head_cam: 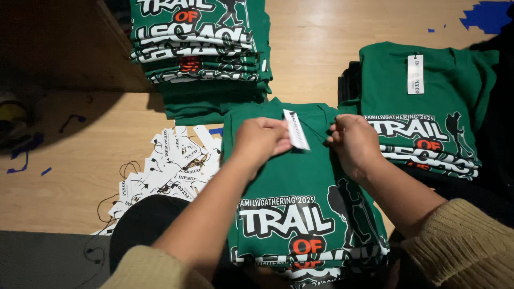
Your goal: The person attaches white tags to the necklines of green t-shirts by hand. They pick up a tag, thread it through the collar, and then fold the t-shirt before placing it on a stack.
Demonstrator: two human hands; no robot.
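A folded green T-shirt with a white and orange print tops a stack right in front of me. My left hand pinches a white paper hang tag over the shirt's collar. My right hand is closed at the collar just right of the tag, fingers pinched on the fabric or the tag's string; which one I cannot tell.
A pile of white hang tags with black strings lies at the left. A tall stack of green shirts stands at the back. Another stack with a tag attached on top sits at the right. Blue tape marks the wooden table.
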